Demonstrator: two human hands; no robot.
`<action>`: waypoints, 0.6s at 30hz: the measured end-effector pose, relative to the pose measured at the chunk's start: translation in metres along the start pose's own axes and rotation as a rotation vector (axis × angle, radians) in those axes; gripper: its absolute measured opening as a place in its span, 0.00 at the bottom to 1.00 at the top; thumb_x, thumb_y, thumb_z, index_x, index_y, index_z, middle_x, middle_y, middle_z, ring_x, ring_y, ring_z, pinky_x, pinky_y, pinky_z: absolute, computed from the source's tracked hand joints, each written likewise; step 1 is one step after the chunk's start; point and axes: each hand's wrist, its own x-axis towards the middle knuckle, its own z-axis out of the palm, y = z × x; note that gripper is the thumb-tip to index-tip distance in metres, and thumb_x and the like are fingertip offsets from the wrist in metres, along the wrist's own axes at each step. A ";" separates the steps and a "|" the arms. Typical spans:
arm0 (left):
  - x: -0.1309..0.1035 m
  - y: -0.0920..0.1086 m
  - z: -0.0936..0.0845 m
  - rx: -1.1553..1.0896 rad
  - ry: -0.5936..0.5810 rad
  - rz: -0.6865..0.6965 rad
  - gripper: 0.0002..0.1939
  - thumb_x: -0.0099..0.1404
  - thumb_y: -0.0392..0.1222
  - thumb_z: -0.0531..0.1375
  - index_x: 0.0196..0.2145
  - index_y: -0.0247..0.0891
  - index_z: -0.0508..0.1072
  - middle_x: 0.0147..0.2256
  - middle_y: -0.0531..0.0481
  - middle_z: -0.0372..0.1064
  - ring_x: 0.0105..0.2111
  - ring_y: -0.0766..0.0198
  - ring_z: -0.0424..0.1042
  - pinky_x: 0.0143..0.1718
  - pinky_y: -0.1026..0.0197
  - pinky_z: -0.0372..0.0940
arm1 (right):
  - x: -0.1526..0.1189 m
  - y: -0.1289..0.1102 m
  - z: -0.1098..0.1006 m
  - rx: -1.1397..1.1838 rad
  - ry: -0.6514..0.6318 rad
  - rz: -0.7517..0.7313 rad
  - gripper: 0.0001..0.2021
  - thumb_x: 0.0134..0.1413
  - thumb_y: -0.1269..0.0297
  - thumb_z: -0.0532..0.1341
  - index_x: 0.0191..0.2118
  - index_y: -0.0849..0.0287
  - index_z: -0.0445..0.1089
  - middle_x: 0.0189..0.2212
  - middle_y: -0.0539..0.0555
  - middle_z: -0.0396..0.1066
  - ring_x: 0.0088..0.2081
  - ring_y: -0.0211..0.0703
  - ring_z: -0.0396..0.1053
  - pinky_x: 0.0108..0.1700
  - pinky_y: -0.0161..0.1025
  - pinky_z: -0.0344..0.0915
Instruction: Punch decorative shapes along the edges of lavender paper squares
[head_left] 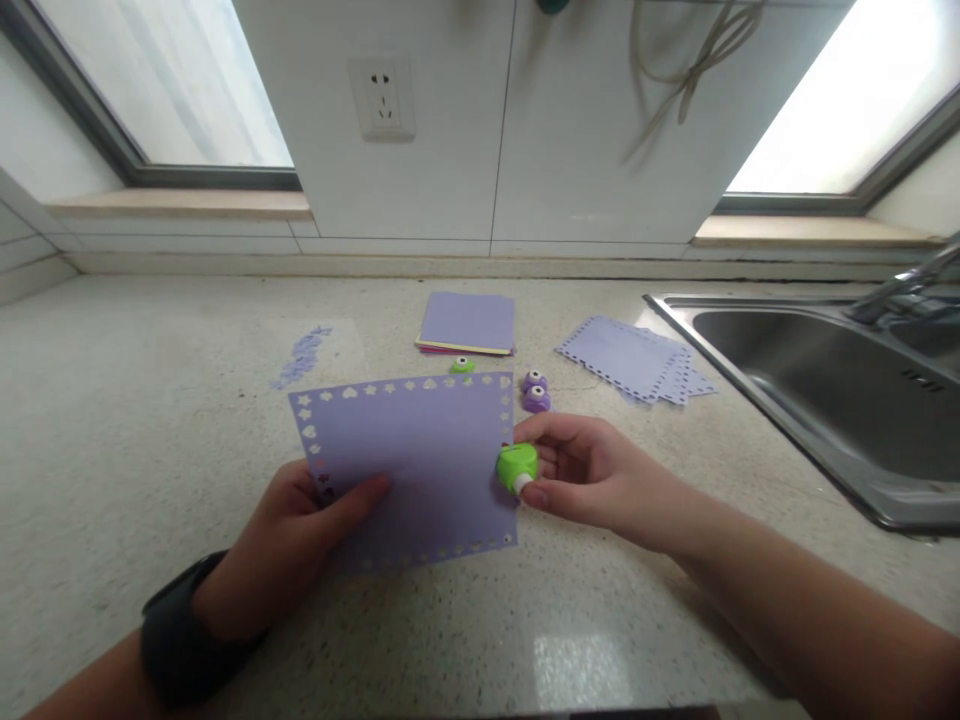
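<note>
My left hand (300, 530) grips a purple sheet of paper (427, 450) by its left side, thumb on top and fingers underneath. Small cut-out shapes such as stars and hearts run along the sheet's edges. My right hand (592, 470) holds a green craft punch (517, 466) at the sheet's right edge, thumb on its white button. Whether the punch is pressed down, I cannot tell. Just beyond the sheet lie another green punch (463, 365) and two purple punches (536, 392) with eye-like tops.
A stack of uncut coloured paper (469, 320) lies behind the sheet. Several punched purple sheets (626, 355) lie fanned to the right, near the metal sink (810, 440). Small purple paper bits (302, 357) are heaped on the speckled counter (150, 400) at left.
</note>
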 end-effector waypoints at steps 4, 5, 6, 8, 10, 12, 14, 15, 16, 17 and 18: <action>-0.002 0.001 0.000 0.036 0.031 0.021 0.12 0.57 0.53 0.75 0.36 0.46 0.86 0.35 0.49 0.85 0.33 0.56 0.83 0.35 0.61 0.78 | 0.000 0.001 0.002 -0.022 0.007 0.008 0.20 0.51 0.59 0.78 0.45 0.57 0.74 0.32 0.47 0.72 0.33 0.32 0.72 0.36 0.30 0.70; -0.002 0.001 0.000 0.038 0.036 0.023 0.12 0.57 0.53 0.75 0.36 0.46 0.86 0.35 0.49 0.85 0.33 0.55 0.83 0.35 0.60 0.78 | 0.000 0.002 0.002 -0.023 0.009 0.008 0.20 0.51 0.59 0.78 0.45 0.57 0.74 0.32 0.47 0.72 0.33 0.32 0.72 0.37 0.31 0.70; -0.002 0.001 0.000 0.034 0.038 0.020 0.13 0.56 0.53 0.75 0.36 0.46 0.86 0.36 0.49 0.85 0.33 0.55 0.83 0.35 0.60 0.78 | 0.000 0.002 0.003 -0.022 0.009 0.008 0.20 0.50 0.59 0.78 0.45 0.57 0.74 0.32 0.47 0.72 0.34 0.33 0.72 0.37 0.31 0.70; -0.002 0.000 0.000 0.021 0.039 0.007 0.12 0.56 0.52 0.76 0.36 0.45 0.86 0.35 0.48 0.85 0.33 0.54 0.83 0.35 0.58 0.79 | 0.000 0.002 0.003 -0.019 0.005 0.012 0.20 0.50 0.58 0.78 0.44 0.57 0.74 0.32 0.47 0.73 0.34 0.33 0.72 0.38 0.31 0.70; -0.002 0.000 0.000 0.003 0.043 -0.009 0.12 0.56 0.51 0.76 0.36 0.45 0.86 0.34 0.49 0.85 0.32 0.53 0.83 0.35 0.57 0.79 | 0.000 0.000 0.003 -0.023 0.003 0.019 0.19 0.50 0.57 0.78 0.43 0.58 0.75 0.32 0.48 0.74 0.34 0.33 0.73 0.39 0.31 0.71; -0.003 0.000 0.002 -0.014 0.056 -0.027 0.12 0.56 0.51 0.76 0.35 0.45 0.85 0.33 0.50 0.85 0.31 0.53 0.83 0.34 0.58 0.79 | 0.001 -0.002 0.003 -0.027 0.001 0.020 0.18 0.52 0.56 0.77 0.43 0.59 0.76 0.34 0.49 0.76 0.35 0.34 0.75 0.41 0.33 0.72; -0.004 0.001 0.004 -0.035 0.085 -0.047 0.12 0.54 0.51 0.77 0.33 0.45 0.85 0.31 0.50 0.85 0.31 0.54 0.83 0.33 0.59 0.79 | 0.002 -0.004 0.002 -0.030 -0.003 0.010 0.17 0.55 0.54 0.75 0.43 0.60 0.77 0.34 0.51 0.78 0.37 0.35 0.76 0.44 0.35 0.72; -0.004 0.002 0.005 -0.044 0.101 -0.051 0.13 0.53 0.51 0.77 0.33 0.44 0.85 0.32 0.50 0.85 0.31 0.54 0.83 0.33 0.60 0.79 | 0.002 -0.004 0.001 -0.029 -0.003 0.003 0.16 0.56 0.54 0.75 0.43 0.60 0.77 0.34 0.52 0.78 0.37 0.36 0.76 0.44 0.35 0.73; -0.005 0.003 0.006 -0.052 0.112 -0.049 0.13 0.53 0.51 0.77 0.33 0.44 0.84 0.32 0.49 0.85 0.30 0.54 0.83 0.33 0.60 0.79 | 0.003 -0.004 0.000 -0.027 -0.001 -0.003 0.16 0.57 0.54 0.74 0.43 0.60 0.77 0.34 0.52 0.78 0.37 0.36 0.77 0.44 0.35 0.73; -0.005 0.003 0.006 -0.059 0.112 -0.044 0.13 0.53 0.51 0.77 0.34 0.44 0.84 0.32 0.49 0.85 0.30 0.54 0.83 0.33 0.60 0.79 | 0.004 -0.004 0.000 -0.025 0.002 -0.007 0.15 0.58 0.55 0.74 0.43 0.60 0.78 0.34 0.52 0.78 0.36 0.36 0.77 0.44 0.35 0.73; -0.004 0.004 0.006 -0.064 0.100 -0.041 0.14 0.53 0.51 0.77 0.34 0.43 0.85 0.32 0.49 0.85 0.30 0.54 0.83 0.32 0.60 0.79 | 0.004 -0.003 -0.001 -0.020 0.005 -0.013 0.15 0.58 0.56 0.74 0.43 0.60 0.78 0.34 0.51 0.78 0.36 0.35 0.77 0.44 0.35 0.73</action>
